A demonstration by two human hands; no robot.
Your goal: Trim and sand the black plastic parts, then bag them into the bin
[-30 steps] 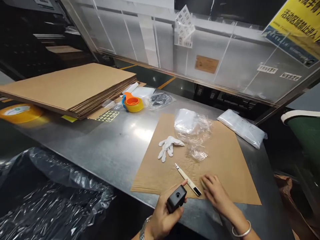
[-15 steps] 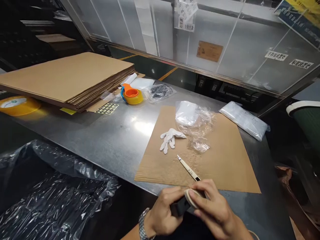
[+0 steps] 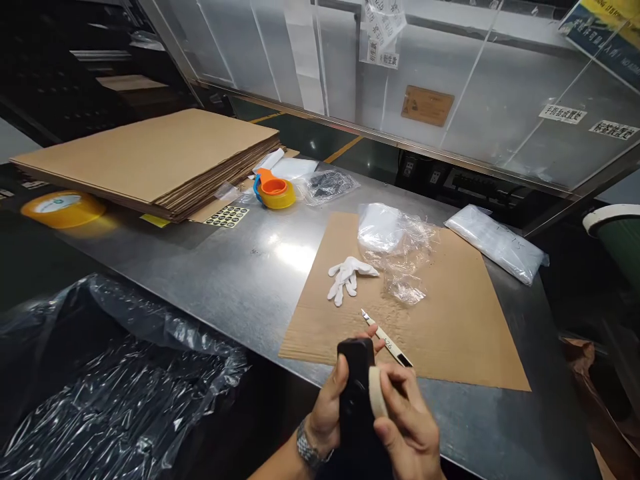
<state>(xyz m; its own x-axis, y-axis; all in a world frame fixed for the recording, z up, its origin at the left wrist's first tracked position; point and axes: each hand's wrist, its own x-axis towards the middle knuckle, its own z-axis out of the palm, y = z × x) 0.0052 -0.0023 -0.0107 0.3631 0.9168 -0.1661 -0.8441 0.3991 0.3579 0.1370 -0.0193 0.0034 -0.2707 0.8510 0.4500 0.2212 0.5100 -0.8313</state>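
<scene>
My left hand point(image 3: 327, 403) is wrapped round a black, rounded-edged oblong object point(image 3: 355, 373), tilted up above the table's front edge; its exact kind does not show. In my right hand point(image 3: 410, 417), thumb and fingers grip a thin beige disc-like piece point(image 3: 376, 392) against the black object's right side. Fingertips partly cover the piece, and I cannot tell if it is a tape roll or a pad. Just beyond my hands a cream-handled craft knife point(image 3: 390, 341) lies on a cardboard sheet point(image 3: 460, 327). A white glove point(image 3: 347, 277) rests farther up the sheet.
Crumpled clear plastic point(image 3: 400, 240) lies on the cardboard, with a wrapped white packet point(image 3: 495, 243) to its right. At left are stacked cardboard point(image 3: 150, 153), a tape dispenser point(image 3: 274, 190) and a yellow tape roll point(image 3: 63, 208). A black plastic liner point(image 3: 125, 393) hangs below the steel table point(image 3: 225, 280).
My left hand has turned the black object upright, showing more of its face. The right hand has moved with the beige piece to its side. The view has shifted slightly.
</scene>
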